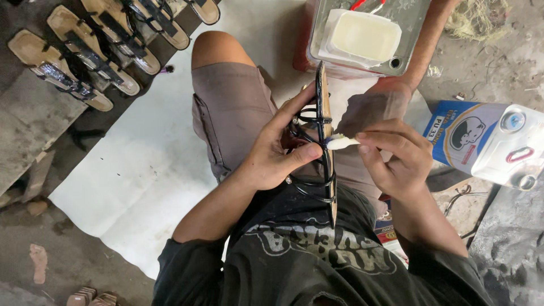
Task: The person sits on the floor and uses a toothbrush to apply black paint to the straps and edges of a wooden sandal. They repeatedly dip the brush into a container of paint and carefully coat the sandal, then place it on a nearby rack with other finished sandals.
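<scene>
Head view: left hand (272, 156) grips black-strapped sandal (324, 141) edge-up while right hand (396, 158) pinches white glue applicator (341, 143) against its sole edge, gluing step under way.

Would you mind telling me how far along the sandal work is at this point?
Done: a row of strapped sandals lies at upper left. In hand: the left hand holds a black-strapped sandal on edge while the right hand presses a white applicator to it. The open tin sits ahead. What remains cannot be told.
</scene>
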